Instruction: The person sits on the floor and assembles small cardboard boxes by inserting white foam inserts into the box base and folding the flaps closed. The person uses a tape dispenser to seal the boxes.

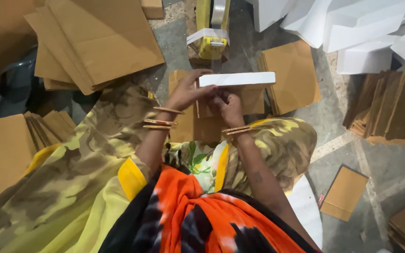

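Left hand (187, 93) and right hand (229, 107) are closed on the near edge of a white foam strip (236, 78), held above flat cardboard sheets (198, 117) on the floor (376, 159). A yellow tape dispenser (210, 43) lies just beyond the strip. Cardboard stacks (97, 40) and white foam blocks (362, 33) lie around it.

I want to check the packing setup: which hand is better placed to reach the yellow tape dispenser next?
Probably the left hand. It lies closer to the yellow tape dispenser, just below it, and grips only the end of the white foam strip. The right hand sits lower, under the strip.
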